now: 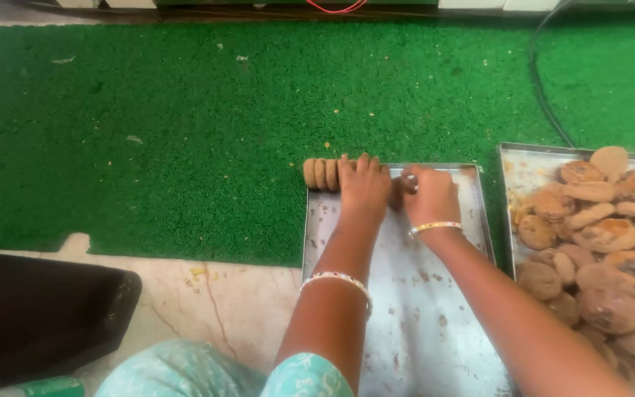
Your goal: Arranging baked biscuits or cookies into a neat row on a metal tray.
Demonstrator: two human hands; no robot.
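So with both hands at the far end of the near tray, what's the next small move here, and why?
Probably press the two hands together to close up the row of cookies. The left hand rests on the row standing on edge at the metal tray's far corner, and the right hand sits at its other end, so squeezing would steady the stack. The cookies between the hands are mostly hidden.

A row of cookies [323,174] stands on edge just left of the fingers [362,166], at the tray's [413,309] far edge. Right of them lies a second tray [519,163] holding piled cookies [600,242]

Cookie row [322,173] partly hidden behind left hand [364,186]
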